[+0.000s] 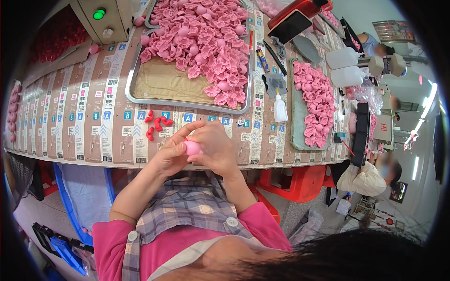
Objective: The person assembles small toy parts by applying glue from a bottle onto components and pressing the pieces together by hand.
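My left hand [169,153] and right hand [214,144] pinch a smooth, pink, rounded piece [192,148] between them; uneven pressure could make it slip.

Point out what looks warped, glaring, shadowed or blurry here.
All in the head view: the table looks bowed along its front; a tube light glares white at right; red pieces at upper left sit in shadow; dark hair at lower right is blurred; the held pink ball looks fairly clear.
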Demonstrator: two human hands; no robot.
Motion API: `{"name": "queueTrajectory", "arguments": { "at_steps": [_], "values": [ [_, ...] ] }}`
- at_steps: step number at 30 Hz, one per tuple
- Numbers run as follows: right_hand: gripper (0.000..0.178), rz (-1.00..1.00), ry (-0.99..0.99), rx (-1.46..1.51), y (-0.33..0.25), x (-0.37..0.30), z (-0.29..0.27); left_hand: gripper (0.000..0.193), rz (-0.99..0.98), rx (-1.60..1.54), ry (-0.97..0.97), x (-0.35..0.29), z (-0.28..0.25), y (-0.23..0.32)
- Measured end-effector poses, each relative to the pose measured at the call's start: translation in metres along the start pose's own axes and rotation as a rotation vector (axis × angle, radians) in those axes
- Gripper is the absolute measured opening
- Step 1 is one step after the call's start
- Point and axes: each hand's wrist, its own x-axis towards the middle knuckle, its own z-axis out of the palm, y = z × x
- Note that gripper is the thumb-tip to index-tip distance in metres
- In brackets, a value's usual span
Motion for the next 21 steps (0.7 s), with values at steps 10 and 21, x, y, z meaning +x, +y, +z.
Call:
{"name": "queueTrajectory", "arguments": {
  "at_steps": [10, 21],
  "values": [
    [0.035, -0.04, 0.016, 0.017, -0.004, 0.001, 0.0, 0.073, 0.015, 0.03, -0.022, -0.002, -0.002, -0.001],
    [0.037, -0.057, -0.01, -0.265, -0.017, 0.003, -0.008, 0.071, 0.082, 0.642, 0.095, -0.002, 0.01, 0.023]
  ]
}}
